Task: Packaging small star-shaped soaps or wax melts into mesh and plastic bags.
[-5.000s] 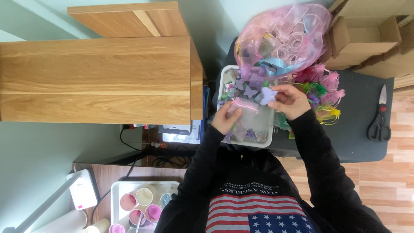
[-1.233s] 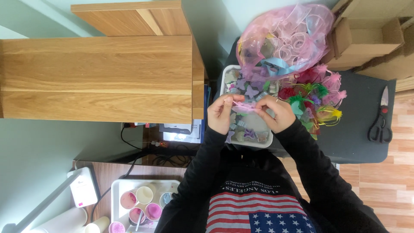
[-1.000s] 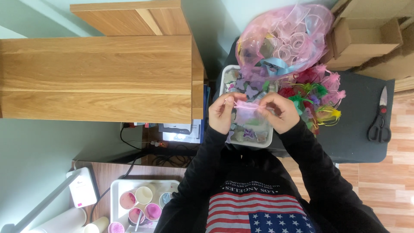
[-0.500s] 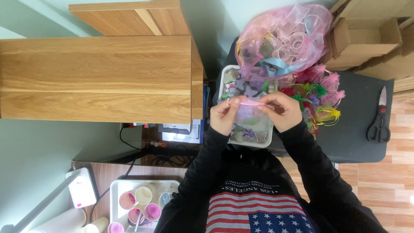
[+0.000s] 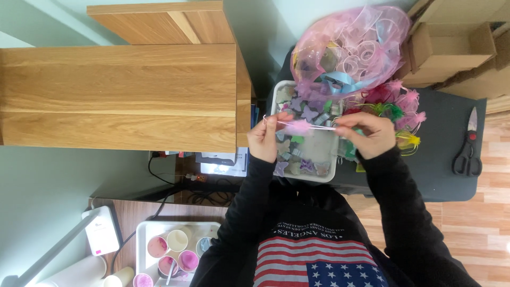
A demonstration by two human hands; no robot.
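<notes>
Left hand (image 5: 268,139) is pinching one end of a thin pink string (image 5: 319,127), and the right hand (image 5: 365,134) has the other end pinched too, so it's pulled straight between them. Little pink fluffy tuft (image 5: 300,126) sits on the string, closer to the left hand. All this hangs right over the white tray (image 5: 313,177) of small craft bits, with the pink mesh bag (image 5: 350,48) just beyond.

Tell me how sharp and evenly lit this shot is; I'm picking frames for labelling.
Head view: soft, even daylight, no harsh glare; the left hand and right hand are slightly soft, the thin pink cord between them faint; the edges look mildly stretched by the wide lens.
</notes>
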